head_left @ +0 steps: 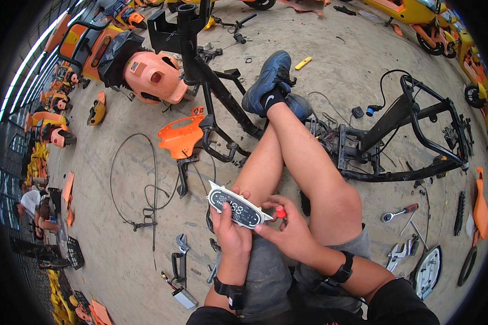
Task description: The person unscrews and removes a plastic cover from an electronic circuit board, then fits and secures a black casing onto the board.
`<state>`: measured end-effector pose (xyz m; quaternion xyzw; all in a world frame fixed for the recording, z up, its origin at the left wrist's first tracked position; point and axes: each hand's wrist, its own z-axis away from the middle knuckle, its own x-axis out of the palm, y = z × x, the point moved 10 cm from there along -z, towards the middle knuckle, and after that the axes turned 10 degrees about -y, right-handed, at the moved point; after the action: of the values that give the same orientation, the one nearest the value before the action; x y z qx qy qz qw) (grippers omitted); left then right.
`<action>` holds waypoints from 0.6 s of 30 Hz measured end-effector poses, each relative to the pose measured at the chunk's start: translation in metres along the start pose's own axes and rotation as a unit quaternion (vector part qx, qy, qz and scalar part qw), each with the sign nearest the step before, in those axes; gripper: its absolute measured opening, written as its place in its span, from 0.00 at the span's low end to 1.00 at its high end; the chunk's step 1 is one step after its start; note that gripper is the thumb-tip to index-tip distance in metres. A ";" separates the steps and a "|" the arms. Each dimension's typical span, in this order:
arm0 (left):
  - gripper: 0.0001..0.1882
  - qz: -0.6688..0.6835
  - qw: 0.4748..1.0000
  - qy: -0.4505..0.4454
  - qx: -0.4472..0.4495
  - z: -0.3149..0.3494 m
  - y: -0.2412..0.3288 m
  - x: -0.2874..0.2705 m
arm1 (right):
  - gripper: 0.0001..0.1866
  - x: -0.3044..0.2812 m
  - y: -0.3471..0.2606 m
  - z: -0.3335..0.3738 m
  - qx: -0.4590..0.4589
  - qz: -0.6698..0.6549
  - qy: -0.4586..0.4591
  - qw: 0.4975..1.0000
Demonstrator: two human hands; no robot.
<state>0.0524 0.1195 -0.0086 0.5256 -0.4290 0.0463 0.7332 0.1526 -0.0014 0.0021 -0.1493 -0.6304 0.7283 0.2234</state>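
Observation:
Above my lap, my left hand (pixel 232 233) is closed around a scooter's instrument panel (pixel 236 208). The panel is long and oval, with a white rim and a dark display face turned up; its left end points up and away. My right hand (pixel 291 230) is at the panel's right end, its thumb against the rim. Between its curled fingers pokes a small red-ended tool (pixel 280 211), perhaps a screwdriver; the rest of it is hidden. My crossed bare legs stretch out beyond the panel.
A black scooter frame (pixel 385 130) lies ahead and right. An orange body panel (pixel 180 135) and a looped cable (pixel 156 184) are on the left. A ratchet wrench (pixel 400 213) and an adjustable wrench (pixel 397 255) lie right; another person sits far left.

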 end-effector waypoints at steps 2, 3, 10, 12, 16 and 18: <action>0.21 -0.001 1.000 -0.007 -0.004 0.001 -0.001 0.002 | 0.30 0.003 -0.002 -0.001 0.022 -0.007 -0.019 1.000; 0.21 -0.004 1.000 -0.011 -0.005 0.001 -0.002 0.001 | 0.29 0.005 -0.002 -0.002 0.033 -0.011 -0.029 0.999; 0.21 -0.040 0.998 -0.049 -0.005 0.001 -0.002 0.011 | 0.18 0.008 0.028 -0.005 0.021 -0.111 -0.016 0.993; 0.21 -0.035 0.997 -0.064 -0.011 0.001 -0.002 0.015 | 0.16 0.006 0.022 -0.003 0.041 -0.096 -0.010 0.994; 0.21 -0.033 0.995 -0.098 -0.015 0.002 -0.005 0.021 | 0.15 0.000 0.017 -0.001 0.059 -0.091 -0.003 0.994; 0.20 -0.031 0.994 -0.105 -0.018 0.003 -0.005 0.024 | 0.15 0.000 0.018 -0.001 0.066 -0.103 -0.003 0.992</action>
<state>0.0684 0.1056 0.0042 0.5271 -0.4878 -0.0401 0.6947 0.1505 -0.0028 -0.0154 -0.0660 -0.5934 0.7420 0.3049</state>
